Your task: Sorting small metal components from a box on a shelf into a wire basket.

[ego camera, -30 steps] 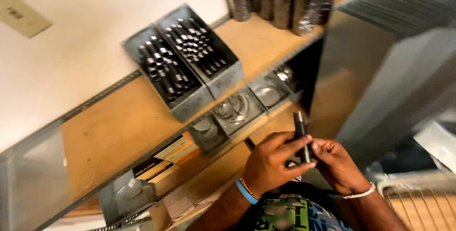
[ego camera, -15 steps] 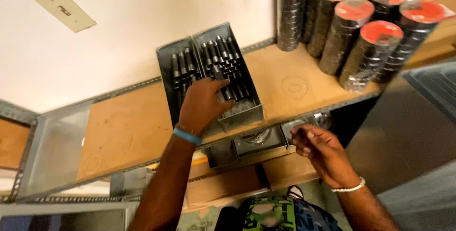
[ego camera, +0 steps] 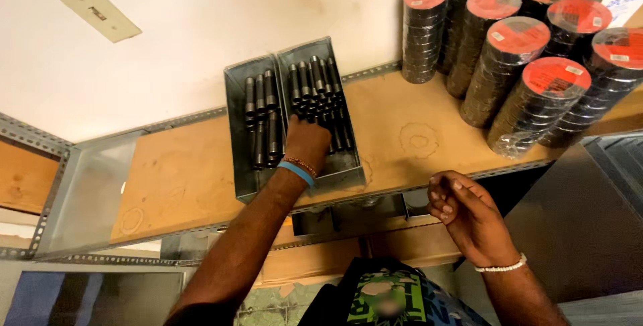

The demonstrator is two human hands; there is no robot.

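Grip state, left hand [ego camera: 308, 144]: reaching into the right compartment of the metal bin [ego camera: 234, 132], palm down, fingers curled over the dark cylindrical parts [ego camera: 315, 91]. The fingertips are hidden under the hand, so it cannot be told whether they pinch a part or merely rest on the pile.

Moving right, the bin stands on the wooden shelf [ego camera: 402, 138], its divider splitting it into two long compartments. The left compartment holds fewer parts; the right one is more fully stocked, with the hand at its near half.

Further right, the right hand [ego camera: 469, 215] hangs in front of the shelf edge, loosely curled, fingertips drawn together, holding nothing visible. Stacked rolls of black tape [ego camera: 536, 64] with red-topped wrapping occupy the shelf's right end, well apart from the bin.

Procedure note: a part is best handled with its length parallel to the compartment walls and kept clear of the divider, so that neighbouring parts are not disturbed.

Orientation: the parts lie flat, long axes running along the bin's length, from the shelf's front edge toward the wall. Their ends point at the wall.
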